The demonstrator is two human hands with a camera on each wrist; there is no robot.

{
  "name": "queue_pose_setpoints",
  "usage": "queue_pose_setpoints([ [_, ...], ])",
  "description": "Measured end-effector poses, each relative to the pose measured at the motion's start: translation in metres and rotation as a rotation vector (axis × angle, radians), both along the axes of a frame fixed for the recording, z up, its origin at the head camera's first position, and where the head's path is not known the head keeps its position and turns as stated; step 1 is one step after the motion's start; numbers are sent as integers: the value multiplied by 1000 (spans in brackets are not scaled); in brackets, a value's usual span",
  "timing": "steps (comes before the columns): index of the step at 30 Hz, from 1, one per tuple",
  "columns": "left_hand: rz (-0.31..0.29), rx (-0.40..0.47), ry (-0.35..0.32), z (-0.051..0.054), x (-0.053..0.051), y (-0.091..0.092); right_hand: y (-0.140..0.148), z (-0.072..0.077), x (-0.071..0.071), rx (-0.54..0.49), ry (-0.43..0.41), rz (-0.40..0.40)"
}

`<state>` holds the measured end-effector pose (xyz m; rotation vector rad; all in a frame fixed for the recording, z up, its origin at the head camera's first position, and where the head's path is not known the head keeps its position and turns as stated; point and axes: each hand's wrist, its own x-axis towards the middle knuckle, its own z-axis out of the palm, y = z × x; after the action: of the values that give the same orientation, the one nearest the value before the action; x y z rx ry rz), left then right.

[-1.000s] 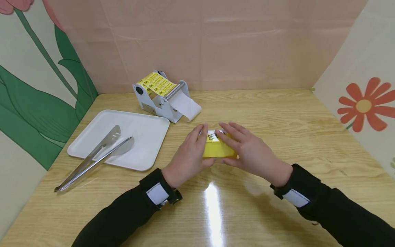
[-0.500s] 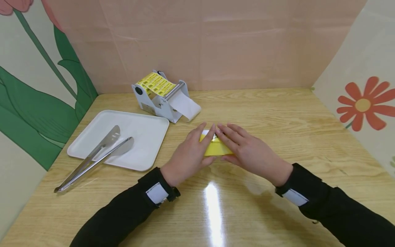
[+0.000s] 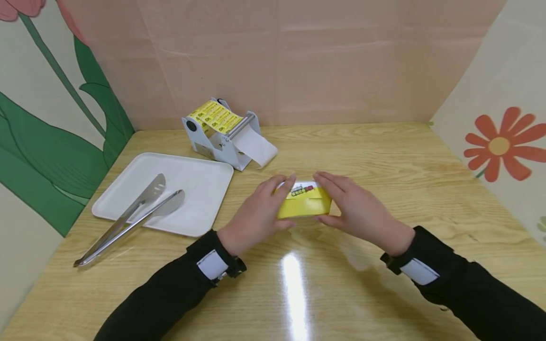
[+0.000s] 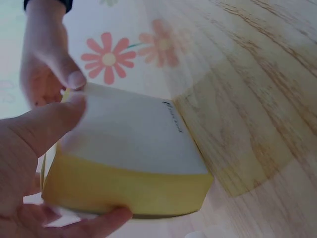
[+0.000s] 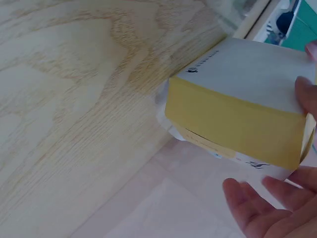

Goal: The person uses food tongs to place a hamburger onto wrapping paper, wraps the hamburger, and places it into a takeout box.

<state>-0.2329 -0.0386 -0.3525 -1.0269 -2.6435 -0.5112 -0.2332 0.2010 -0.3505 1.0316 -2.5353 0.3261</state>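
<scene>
A small yellow and white paper box (image 3: 304,206) with printed graphics on its top is between my two hands in the head view. My left hand (image 3: 255,211) holds its left end, thumb on the near side and fingers over the top. At the right end my right hand (image 3: 362,208) grips the corner between thumb and fingers. The left wrist view shows the box's white face (image 4: 133,131), with the left thumb on its edge. In the right wrist view the box (image 5: 233,121) is tilted, and some right fingertips (image 5: 237,198) are apart from it.
At the back stands a label dispenser (image 3: 204,137) with a roll of yellow labels (image 3: 216,116) and a white backing strip (image 3: 258,147) hanging out. Left of the hands is a white tray (image 3: 200,189), on which metal tongs (image 3: 128,218) lie, handle end over the table (image 3: 384,156).
The fingers of both hands came together over the top of the box, then spread apart towards its ends, uncovering the print. The tray, tongs and label dispenser have stayed in place.
</scene>
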Motion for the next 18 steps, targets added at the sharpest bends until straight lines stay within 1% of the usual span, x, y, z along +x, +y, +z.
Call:
queue_pose_setpoints([
  [2, -25, 36, -31, 2, 0, -2, 1, 2, 2, 9, -22, -21],
  [4, -43, 49, -34, 3, -1, -3, 1, 2, 3, 12, -34, -30],
  [9, -67, 23, 19, 3, -3, -5, 0, 0, 4, 8, -37, -39],
  [11, -68, 24, 22, 1, -3, -5, 0, -2, 3, 3, -40, -49],
  [13, -62, 35, 4, 0, -4, -5, -1, -5, 3, -5, -41, -56],
  [18, -45, 100, -76, -4, -5, -3, -1, -9, 2, -39, -49, -55],
])
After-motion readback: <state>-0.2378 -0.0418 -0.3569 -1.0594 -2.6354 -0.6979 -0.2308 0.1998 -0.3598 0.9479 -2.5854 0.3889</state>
